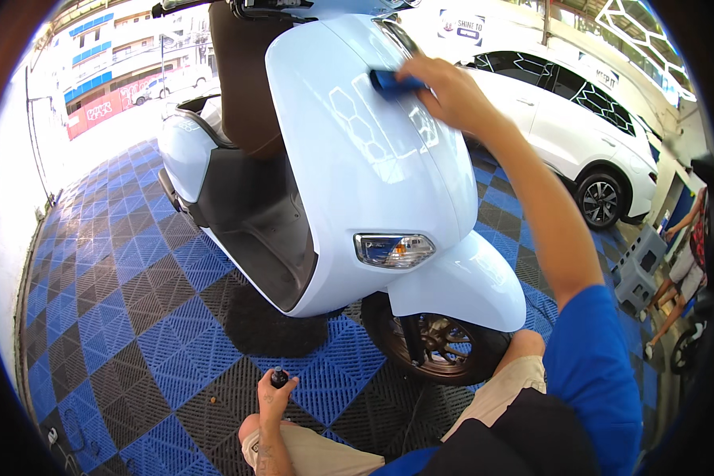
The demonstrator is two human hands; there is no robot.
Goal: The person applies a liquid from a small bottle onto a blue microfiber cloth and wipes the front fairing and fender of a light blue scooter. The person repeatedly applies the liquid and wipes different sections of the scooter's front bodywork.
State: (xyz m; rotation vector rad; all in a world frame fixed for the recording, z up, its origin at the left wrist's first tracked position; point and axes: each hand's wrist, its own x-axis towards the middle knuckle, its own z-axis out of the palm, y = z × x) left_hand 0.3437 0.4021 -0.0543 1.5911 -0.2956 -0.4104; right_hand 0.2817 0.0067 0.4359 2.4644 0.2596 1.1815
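A pale blue scooter stands before me, its front panel glossy with hexagon-shaped light reflections. On the upper part of that panel my right hand is closed around a dark blue applicator pad, which appears to touch the surface. Low down by my knee, my left hand grips a small dark bottle upright. A clear turn signal lamp is set in the panel's lower part. Beneath it are the front fender and the front wheel with bronze spokes.
Blue and black grid tiles cover the floor, with a dark wet-looking patch under the scooter. A white car is parked behind at right. Grey plastic step stools stand near another person at the right rim.
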